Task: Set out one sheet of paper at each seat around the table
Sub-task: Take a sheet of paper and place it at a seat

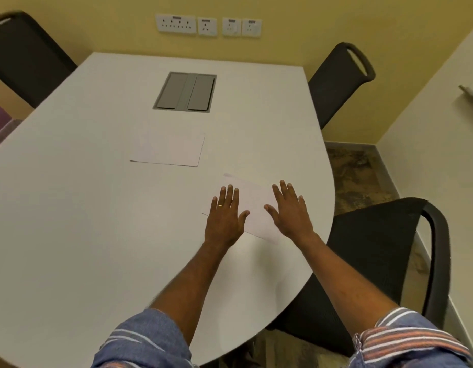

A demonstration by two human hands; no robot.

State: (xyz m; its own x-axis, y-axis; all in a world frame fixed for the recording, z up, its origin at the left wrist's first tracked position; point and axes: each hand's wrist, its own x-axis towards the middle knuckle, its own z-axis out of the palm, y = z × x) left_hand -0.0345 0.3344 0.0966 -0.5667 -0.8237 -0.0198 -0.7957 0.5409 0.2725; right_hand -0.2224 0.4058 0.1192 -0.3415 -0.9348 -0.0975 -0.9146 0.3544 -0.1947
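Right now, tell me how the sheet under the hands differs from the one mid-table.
The near sheet has the left hand and right hand flat on it; the middle sheet is untouched. The near sheet sits skewed by the table edge; the middle sheet lies squarer. Both are white.

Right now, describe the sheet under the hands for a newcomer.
On the white rounded table, find the edge by the nearest black mesh chair. The angled white paper sheet there lies under the left hand and right hand; the other white sheet, mid-table, is untouched.
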